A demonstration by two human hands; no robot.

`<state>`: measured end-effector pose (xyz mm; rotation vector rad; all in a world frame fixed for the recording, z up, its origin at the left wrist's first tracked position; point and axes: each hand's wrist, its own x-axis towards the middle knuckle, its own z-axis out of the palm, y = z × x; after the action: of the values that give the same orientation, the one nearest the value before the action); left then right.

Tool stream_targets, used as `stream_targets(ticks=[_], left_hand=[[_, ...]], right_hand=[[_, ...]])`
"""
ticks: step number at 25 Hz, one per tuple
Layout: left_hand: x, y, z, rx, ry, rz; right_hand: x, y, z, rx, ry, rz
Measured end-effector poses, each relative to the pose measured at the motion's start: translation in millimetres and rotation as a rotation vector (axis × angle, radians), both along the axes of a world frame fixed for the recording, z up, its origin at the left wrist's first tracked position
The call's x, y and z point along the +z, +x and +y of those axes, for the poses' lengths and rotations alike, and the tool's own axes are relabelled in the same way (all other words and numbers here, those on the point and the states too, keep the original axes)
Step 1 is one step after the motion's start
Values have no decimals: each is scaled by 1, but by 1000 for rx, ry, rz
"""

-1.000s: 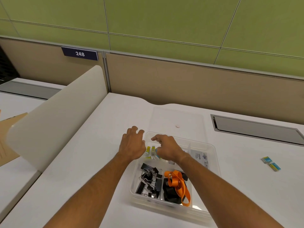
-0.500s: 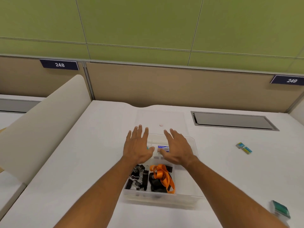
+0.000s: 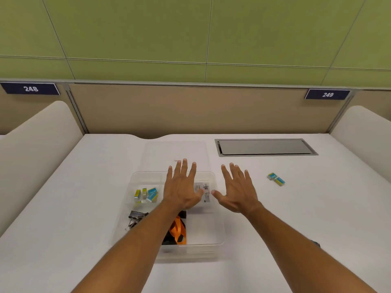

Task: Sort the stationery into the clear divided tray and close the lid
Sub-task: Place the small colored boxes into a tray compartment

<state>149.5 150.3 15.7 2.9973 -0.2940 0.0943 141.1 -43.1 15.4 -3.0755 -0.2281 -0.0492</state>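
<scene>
The clear divided tray (image 3: 218,233) sits on the white desk in front of me. Its far left compartment holds several small yellow and blue boxes (image 3: 146,194). Black binder clips (image 3: 136,217) lie in the near left one, and an orange lanyard (image 3: 178,230) in the near middle. A printed card (image 3: 204,191) lies at the far right. The clear lid (image 3: 175,153) rests flat behind the tray. My left hand (image 3: 182,187) hovers over the tray's far middle, fingers spread, holding nothing. My right hand (image 3: 237,189) is spread just past the tray's right edge, empty too.
Two small blue and yellow boxes (image 3: 276,179) lie on the desk to the right of my right hand. A grey cable hatch (image 3: 264,146) is set into the desk at the back right. Cream side dividers stand at the left (image 3: 40,144) and right (image 3: 364,140).
Both hands have lifted off the tray's contents and spread open; the right hand has moved right, off the tray. My view has swung right and the tray now sits left of centre.
</scene>
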Motion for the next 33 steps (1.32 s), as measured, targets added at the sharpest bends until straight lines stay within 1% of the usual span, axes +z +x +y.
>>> stream_targets(ticks=[9,17,23,26,29,33], left_hand=[[-10,8,-108,-60,13,59],[-30,20,-190,-103,20,105],[-36,38,-231,-121,27,168],[-41,47,-244,-126,17,192],[-46,55,-251,-132,-6,211],[-49,65,-261,-142,-47,255]], right_hand=[[-13,0,-103,-122,44,11],[-37,10,-187,-203,71,82],[-49,32,-216,-241,116,121],[-53,44,-221,-266,201,72],[-58,54,-223,-290,228,15],[-66,63,-227,-294,275,24]])
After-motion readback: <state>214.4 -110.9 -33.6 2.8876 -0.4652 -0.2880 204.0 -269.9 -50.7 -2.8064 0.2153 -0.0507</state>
